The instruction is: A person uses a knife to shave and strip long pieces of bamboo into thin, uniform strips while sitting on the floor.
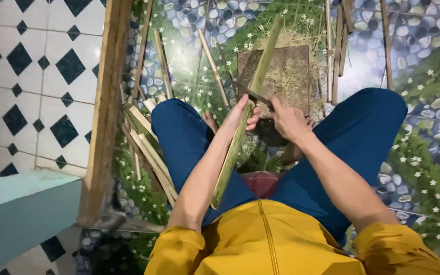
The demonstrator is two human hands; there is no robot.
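This looks like a home used as a small craft workspace, probably a tiled room or porch. The floor (423,76) is covered in tiles printed with pebbles, grass and white flowers, and a wall (42,76) has white tiles with dark diamonds. Split bamboo strips (146,147) lie about, and shavings (291,76) cover a wooden board (250,63).

Printed pebble-and-flower floor (423,102) is carrying a dark wooden board (286,76) strewn with shavings at far centre; split bamboo strips (146,147) are lying at left.
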